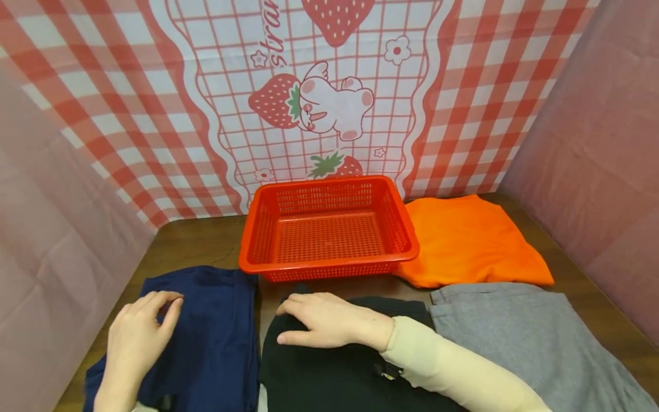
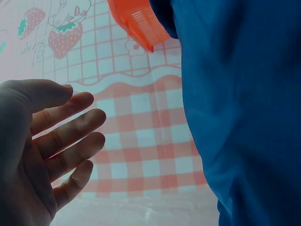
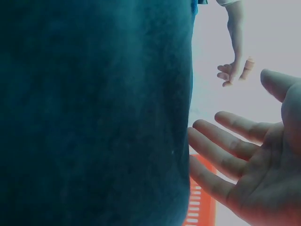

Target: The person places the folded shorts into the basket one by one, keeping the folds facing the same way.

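Note:
My left hand [image 1: 141, 332] hovers at the left over a folded navy cloth garment [image 1: 218, 337], its fingers loosely bent and nothing in them. In the left wrist view the fingers of that hand [image 2: 51, 136] are relaxed and apart from the blue cloth [image 2: 244, 108]. Above a folded black garment [image 1: 319, 377] in the front middle is my right hand [image 1: 329, 320], reaching in from the right with fingers pointing left. The right wrist view shows this hand [image 3: 249, 160] with spread fingers holding nothing, beside the dark cloth [image 3: 94, 113].
A red plastic basket [image 1: 329, 266] with perforated walls stands behind the black garment, nothing inside it. To its right lies a folded orange garment [image 1: 473, 240], with a folded grey one [image 1: 515, 326] in front. A checked strawberry curtain [image 1: 463, 86] hangs behind the wooden table [image 1: 198, 243].

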`<state>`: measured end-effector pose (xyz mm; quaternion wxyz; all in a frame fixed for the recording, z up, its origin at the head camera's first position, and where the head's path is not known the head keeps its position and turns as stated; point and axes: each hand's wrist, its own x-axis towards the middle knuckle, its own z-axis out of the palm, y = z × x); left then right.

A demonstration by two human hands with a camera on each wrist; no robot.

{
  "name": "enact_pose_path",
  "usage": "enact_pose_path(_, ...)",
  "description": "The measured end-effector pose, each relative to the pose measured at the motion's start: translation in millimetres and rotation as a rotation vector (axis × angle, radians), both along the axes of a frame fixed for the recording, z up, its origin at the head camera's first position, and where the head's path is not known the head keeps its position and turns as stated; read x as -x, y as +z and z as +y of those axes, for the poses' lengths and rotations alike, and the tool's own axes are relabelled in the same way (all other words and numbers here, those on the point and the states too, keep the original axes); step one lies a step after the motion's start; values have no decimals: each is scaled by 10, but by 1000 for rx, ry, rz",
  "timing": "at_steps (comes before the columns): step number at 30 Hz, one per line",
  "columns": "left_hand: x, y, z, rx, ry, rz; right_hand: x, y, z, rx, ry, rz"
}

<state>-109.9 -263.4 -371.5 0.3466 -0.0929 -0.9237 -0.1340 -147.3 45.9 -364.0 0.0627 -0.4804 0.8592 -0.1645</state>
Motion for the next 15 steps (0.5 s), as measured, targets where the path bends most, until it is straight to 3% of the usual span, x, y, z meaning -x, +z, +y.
enact_pose_path(9, -82, -28, -140, -27, 111, -127, -73, -17, -164, 35, 48, -108)
enact_pose_path(15, -62, -31, -139, -87, 188, -251, -65, -22, -244, 103, 10, -212)
